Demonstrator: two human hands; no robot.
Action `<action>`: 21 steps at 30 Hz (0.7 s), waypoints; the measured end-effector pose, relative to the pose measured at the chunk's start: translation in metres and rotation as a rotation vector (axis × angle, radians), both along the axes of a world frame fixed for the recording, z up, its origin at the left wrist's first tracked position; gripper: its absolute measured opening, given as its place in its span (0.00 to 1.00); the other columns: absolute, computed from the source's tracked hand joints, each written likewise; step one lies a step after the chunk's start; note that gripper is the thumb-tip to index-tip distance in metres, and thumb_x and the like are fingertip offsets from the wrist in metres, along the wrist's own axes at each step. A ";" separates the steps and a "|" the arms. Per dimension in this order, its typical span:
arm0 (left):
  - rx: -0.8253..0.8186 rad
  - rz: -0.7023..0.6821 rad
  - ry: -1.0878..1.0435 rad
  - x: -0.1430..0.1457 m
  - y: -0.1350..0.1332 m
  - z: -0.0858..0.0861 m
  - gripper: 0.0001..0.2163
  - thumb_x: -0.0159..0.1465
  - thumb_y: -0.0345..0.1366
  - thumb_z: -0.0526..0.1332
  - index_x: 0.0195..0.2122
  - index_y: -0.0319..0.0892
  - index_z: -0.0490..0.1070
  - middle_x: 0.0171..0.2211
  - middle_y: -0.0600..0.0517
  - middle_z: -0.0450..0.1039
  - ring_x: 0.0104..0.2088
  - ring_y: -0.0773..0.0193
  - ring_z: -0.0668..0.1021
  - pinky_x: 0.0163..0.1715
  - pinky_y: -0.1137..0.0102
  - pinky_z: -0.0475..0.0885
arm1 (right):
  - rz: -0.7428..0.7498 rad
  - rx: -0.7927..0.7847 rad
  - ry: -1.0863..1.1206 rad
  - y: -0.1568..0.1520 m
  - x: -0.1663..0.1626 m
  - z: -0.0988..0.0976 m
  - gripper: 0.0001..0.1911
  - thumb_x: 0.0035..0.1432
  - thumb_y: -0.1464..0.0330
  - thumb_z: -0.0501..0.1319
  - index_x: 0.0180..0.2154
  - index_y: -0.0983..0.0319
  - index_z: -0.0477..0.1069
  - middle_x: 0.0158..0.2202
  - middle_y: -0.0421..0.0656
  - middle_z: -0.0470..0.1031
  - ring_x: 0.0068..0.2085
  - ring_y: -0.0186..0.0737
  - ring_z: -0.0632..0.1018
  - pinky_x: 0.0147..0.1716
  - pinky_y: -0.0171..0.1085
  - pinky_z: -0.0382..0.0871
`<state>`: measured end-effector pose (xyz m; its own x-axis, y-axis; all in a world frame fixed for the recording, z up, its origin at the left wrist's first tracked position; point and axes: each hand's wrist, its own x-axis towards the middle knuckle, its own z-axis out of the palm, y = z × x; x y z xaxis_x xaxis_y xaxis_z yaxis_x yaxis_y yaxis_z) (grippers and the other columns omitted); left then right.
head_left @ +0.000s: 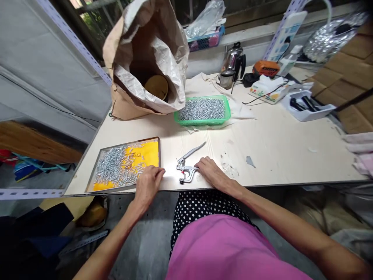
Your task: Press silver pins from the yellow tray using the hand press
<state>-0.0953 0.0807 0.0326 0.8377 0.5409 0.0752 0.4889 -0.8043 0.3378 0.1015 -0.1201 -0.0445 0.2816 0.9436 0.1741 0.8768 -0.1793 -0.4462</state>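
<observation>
A small metal plier-like hand press [187, 166] lies near the table's front edge, one handle pointing up and right. My right hand [210, 172] rests beside it, fingertips touching its right side, fingers curled loosely. My left hand [149, 182] sits at the table edge, fingers curled against the lower right corner of a flat yellow tray [148, 153] that holds several small silver metal pieces [115, 169]. Whether the left fingers pinch a piece is hidden.
A green basket [203, 121] full of the same silver pieces stands mid-table. Behind it a big brown paper sack [145, 58] lies open. A kettle [232, 64], tissue box [269, 91] and white tray [309, 107] sit at the back right. Cardboard boxes [349, 77] crowd the right.
</observation>
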 end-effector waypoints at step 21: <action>0.352 -0.112 -0.230 0.124 -0.018 0.052 0.11 0.72 0.38 0.53 0.39 0.43 0.74 0.37 0.48 0.77 0.35 0.60 0.79 0.32 0.70 0.68 | -0.368 0.265 -0.028 -0.060 0.020 -0.006 0.11 0.69 0.74 0.51 0.44 0.57 0.70 0.38 0.46 0.74 0.39 0.47 0.74 0.40 0.47 0.71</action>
<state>0.0284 0.0624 0.0850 0.8297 0.3552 0.4306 0.3357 -0.9338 0.1236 0.1215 -0.1799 -0.0508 0.5819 0.7032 0.4085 0.7882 -0.3641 -0.4961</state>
